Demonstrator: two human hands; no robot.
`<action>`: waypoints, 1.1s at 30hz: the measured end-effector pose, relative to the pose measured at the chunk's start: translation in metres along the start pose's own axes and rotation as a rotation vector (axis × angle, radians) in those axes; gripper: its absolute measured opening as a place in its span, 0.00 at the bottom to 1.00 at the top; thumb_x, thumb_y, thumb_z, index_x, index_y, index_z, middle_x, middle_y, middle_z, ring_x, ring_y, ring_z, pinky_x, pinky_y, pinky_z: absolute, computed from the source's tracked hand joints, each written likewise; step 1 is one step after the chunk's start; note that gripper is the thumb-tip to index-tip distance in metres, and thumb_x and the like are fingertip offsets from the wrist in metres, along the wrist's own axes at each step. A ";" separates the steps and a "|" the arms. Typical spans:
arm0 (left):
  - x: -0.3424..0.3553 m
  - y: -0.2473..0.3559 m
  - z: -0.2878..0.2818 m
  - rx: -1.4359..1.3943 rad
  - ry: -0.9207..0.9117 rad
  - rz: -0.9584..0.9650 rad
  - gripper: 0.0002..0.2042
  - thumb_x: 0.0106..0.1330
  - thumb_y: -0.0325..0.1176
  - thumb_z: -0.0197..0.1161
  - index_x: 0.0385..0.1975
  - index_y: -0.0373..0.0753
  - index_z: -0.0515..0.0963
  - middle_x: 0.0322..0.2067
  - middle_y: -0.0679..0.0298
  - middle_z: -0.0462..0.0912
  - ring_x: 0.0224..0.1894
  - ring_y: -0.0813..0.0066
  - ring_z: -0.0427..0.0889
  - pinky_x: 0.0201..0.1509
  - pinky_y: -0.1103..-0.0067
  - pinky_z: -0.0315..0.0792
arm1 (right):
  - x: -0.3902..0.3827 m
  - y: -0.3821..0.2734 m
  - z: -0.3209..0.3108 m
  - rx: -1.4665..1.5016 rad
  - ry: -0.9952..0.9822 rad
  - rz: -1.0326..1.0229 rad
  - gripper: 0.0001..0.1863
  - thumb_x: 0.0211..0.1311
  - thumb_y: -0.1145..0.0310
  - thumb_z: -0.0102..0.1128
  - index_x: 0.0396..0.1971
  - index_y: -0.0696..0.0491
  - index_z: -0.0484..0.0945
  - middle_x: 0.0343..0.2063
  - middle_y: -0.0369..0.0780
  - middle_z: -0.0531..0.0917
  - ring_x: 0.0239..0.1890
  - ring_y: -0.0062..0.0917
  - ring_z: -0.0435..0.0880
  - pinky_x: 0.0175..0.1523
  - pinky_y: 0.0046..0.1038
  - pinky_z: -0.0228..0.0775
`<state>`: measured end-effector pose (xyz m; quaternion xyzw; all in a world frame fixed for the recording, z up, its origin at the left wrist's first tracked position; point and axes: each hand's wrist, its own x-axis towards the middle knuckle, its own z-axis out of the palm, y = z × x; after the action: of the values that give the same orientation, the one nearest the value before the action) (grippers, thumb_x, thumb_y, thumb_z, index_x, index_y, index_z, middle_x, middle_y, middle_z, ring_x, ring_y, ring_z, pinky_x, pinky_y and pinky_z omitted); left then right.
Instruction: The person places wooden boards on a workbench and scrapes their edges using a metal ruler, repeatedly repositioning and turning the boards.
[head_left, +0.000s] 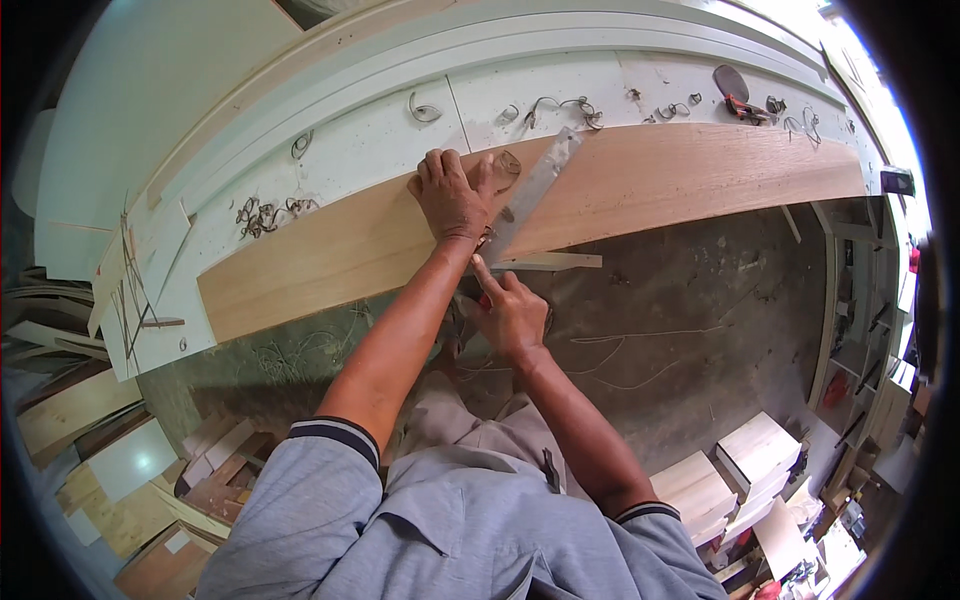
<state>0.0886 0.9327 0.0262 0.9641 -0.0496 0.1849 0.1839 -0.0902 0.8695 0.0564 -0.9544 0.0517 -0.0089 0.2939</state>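
A long, curved-edged wooden board (700, 165) lies across the pale work surface in front of me. My left hand (452, 195) rests on it, palm down with fingers spread. Beside its thumb is a brownish rounded patch or piece (507, 172) that I cannot identify. A flat grey metal strip (540, 185), spotted with dark marks, slants over the board. Its near end meets my right hand (515, 315) just off the board's near edge. That hand is closed around a red-handled tool (486, 300), index finger stretched forward. Whether strip and handle are one tool is hidden.
Dark curled trimmings (262, 215) are scattered over the pale work surface (350, 150). A dark oval disc (731, 80) and a red-handled tool (748, 108) lie at its far right. Pale wooden boxes (757, 450) stand low right; boards (130, 460) are stacked low left.
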 end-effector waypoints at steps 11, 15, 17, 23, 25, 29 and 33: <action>0.002 -0.008 -0.007 -0.099 -0.014 -0.075 0.23 0.62 0.55 0.68 0.40 0.40 0.76 0.44 0.57 0.74 0.51 0.56 0.73 0.56 0.60 0.63 | -0.005 -0.019 0.023 -0.025 -0.008 0.004 0.39 0.48 0.56 0.78 0.65 0.35 0.77 0.27 0.36 0.77 0.29 0.30 0.83 0.33 0.34 0.77; -0.002 -0.059 -0.021 -0.159 0.058 0.106 0.23 0.62 0.54 0.69 0.40 0.39 0.77 0.43 0.57 0.74 0.51 0.54 0.74 0.58 0.58 0.63 | -0.006 -0.022 0.020 -0.065 -0.014 0.027 0.38 0.50 0.53 0.77 0.65 0.35 0.77 0.28 0.36 0.78 0.30 0.30 0.84 0.34 0.35 0.77; -0.008 -0.107 -0.037 -0.073 0.088 0.086 0.22 0.63 0.54 0.68 0.40 0.39 0.77 0.43 0.57 0.74 0.52 0.54 0.74 0.58 0.58 0.64 | -0.007 -0.020 0.018 -0.059 0.001 0.020 0.38 0.51 0.52 0.76 0.65 0.35 0.77 0.28 0.36 0.78 0.30 0.30 0.84 0.34 0.35 0.77; -0.009 -0.138 -0.058 0.114 0.019 -0.037 0.22 0.67 0.55 0.64 0.38 0.38 0.75 0.42 0.56 0.74 0.50 0.54 0.74 0.57 0.60 0.65 | -0.029 -0.026 0.016 -0.063 -0.032 -0.047 0.38 0.50 0.51 0.77 0.65 0.35 0.77 0.27 0.37 0.78 0.29 0.31 0.84 0.32 0.35 0.77; -0.008 -0.129 -0.057 0.139 -0.027 -0.070 0.22 0.67 0.55 0.63 0.37 0.38 0.74 0.42 0.56 0.74 0.49 0.55 0.74 0.56 0.60 0.65 | -0.023 -0.030 0.023 -0.080 -0.045 -0.052 0.38 0.49 0.51 0.77 0.64 0.35 0.78 0.27 0.37 0.77 0.28 0.31 0.84 0.31 0.35 0.76; -0.009 -0.133 -0.056 0.132 0.020 -0.026 0.23 0.68 0.57 0.61 0.35 0.38 0.72 0.39 0.56 0.73 0.47 0.55 0.73 0.54 0.61 0.65 | -0.003 -0.043 0.036 -0.051 0.046 -0.067 0.37 0.48 0.51 0.78 0.63 0.34 0.79 0.26 0.37 0.78 0.27 0.32 0.83 0.31 0.35 0.76; -0.010 -0.140 -0.060 0.142 -0.012 -0.063 0.23 0.68 0.56 0.62 0.37 0.38 0.73 0.41 0.55 0.73 0.49 0.55 0.74 0.55 0.60 0.64 | -0.037 -0.056 0.039 -0.090 -0.098 -0.007 0.38 0.48 0.54 0.78 0.64 0.36 0.78 0.26 0.38 0.78 0.26 0.34 0.83 0.30 0.34 0.76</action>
<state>0.0821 1.0850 0.0278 0.9769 -0.0074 0.1763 0.1205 -0.1204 0.9409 0.0560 -0.9661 0.0342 0.0393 0.2527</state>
